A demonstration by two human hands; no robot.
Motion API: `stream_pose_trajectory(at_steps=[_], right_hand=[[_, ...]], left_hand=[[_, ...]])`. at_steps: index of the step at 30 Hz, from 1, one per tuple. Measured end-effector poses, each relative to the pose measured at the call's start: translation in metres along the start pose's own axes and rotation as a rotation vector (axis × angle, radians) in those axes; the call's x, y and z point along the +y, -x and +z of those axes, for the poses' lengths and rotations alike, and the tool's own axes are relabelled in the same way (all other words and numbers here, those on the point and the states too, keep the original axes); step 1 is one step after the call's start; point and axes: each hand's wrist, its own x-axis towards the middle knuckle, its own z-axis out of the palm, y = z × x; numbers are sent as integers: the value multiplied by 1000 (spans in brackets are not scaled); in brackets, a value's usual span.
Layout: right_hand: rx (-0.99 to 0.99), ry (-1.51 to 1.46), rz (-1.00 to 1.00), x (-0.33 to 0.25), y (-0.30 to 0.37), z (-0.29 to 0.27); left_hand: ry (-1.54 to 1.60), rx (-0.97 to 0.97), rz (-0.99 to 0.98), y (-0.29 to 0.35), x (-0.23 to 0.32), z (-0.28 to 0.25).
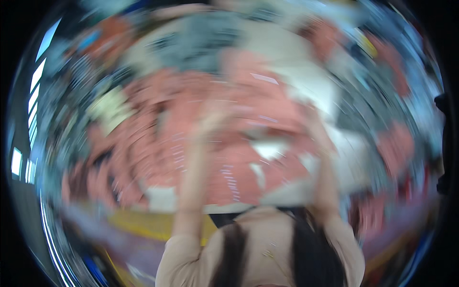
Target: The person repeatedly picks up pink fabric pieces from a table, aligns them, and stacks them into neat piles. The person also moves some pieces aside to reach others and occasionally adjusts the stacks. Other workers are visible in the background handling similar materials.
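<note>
Strong motion blur smears the whole picture. Both my arms reach forward over a table heaped with salmon-pink cloth pieces. My left hand (215, 117) is over the middle of the heap, at the left side of a broad pink cloth piece (267, 107). At that cloth's right edge is my right hand (310, 117), touching or very close to it. The fingers of both hands are too smeared to show a grip. Below the cloth, between my forearms, lie more pink pieces (234, 172) with rows of pale marks along them.
Grey-green cloth (203, 40) lies at the far side, with a darker grey-green pile (370, 103) to the right. A pale yellow piece (112, 110) rests on the left. The white tabletop (315, 88) shows between piles. A yellow strip (148, 225) runs below the near edge.
</note>
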Motion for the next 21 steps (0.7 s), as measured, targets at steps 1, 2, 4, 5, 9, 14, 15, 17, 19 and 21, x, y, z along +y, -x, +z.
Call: stream_pose_trajectory(at_steps=[1, 2, 4, 5, 9, 14, 15, 17, 19, 21], right_hand=[[50, 3, 6, -2, 12, -31], [92, 17, 19, -3, 25, -60], [12, 23, 12, 1, 41, -100], [36, 71, 26, -1, 50, -111], [56, 135, 127, 3, 57, -139], [55, -764, -188, -9, 33, -101], [28, -857, -196, -10, 29, -88], [-1, -1012, -160, -3, 14, -47], [-47, -1039, -90, 18, -1, -3], [-82, -878, -3, 44, -16, 49]], left_hand=[[10, -27, -38, -7, -13, 20], [25, -43, -81, -17, -23, 33], [51, -84, -167, -33, -48, 57], [63, -93, -207, -37, -58, 62], [157, -115, -310, -68, -89, 87], [98, -142, -336, -81, -95, 86], [46, -135, -361, -81, -92, 84], [-7, -83, -388, -80, -86, 82], [-18, -77, -368, -78, -80, 80], [-75, -98, -328, -76, -77, 80]])
